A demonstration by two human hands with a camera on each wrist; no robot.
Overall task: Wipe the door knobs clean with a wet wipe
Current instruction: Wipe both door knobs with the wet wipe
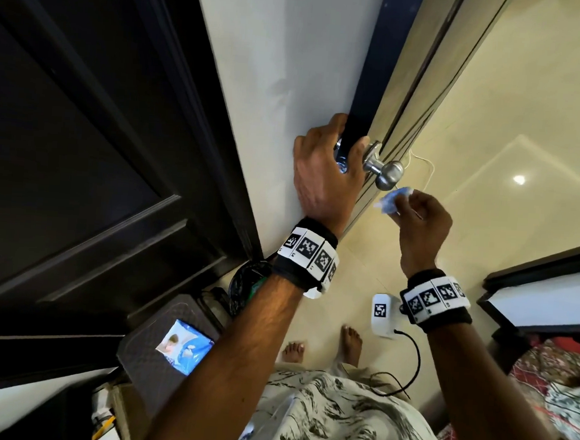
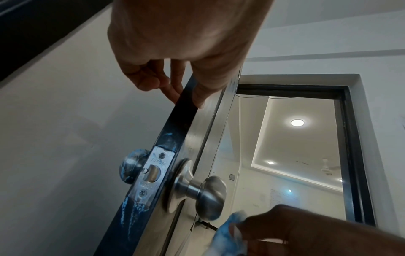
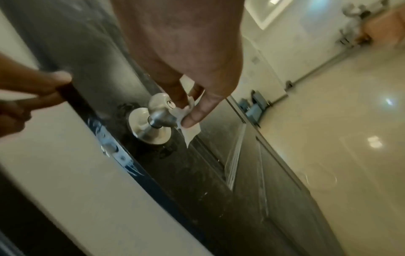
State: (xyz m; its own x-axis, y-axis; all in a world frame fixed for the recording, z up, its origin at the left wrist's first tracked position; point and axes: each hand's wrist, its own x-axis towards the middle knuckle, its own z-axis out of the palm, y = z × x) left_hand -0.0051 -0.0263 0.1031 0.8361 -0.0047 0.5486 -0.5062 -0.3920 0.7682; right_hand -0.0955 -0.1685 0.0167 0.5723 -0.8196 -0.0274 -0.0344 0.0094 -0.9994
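A door stands open, its dark blue edge (image 2: 175, 131) towards me. A silver knob (image 1: 388, 173) sticks out on the right face, also seen in the wrist views (image 2: 211, 197) (image 3: 160, 105). The opposite knob (image 2: 131, 166) shows blue smears and is mostly hidden behind my left hand in the head view. My left hand (image 1: 349, 136) grips the door edge just above the latch plate (image 2: 153, 173), thumb on the right face, fingers on the left. My right hand (image 1: 408, 202) pinches a crumpled bluish-white wet wipe (image 1: 391, 201) (image 3: 188, 128) at the right knob's outer side.
A dark panelled door (image 1: 81, 136) fills the left. Below it a grey box carries a wet wipe pack (image 1: 185, 346). On the tiled floor are a white marked device (image 1: 383, 315) with a black cable, and my bare feet (image 1: 352, 337). A bed with patterned cloth (image 1: 559, 376) is at the right.
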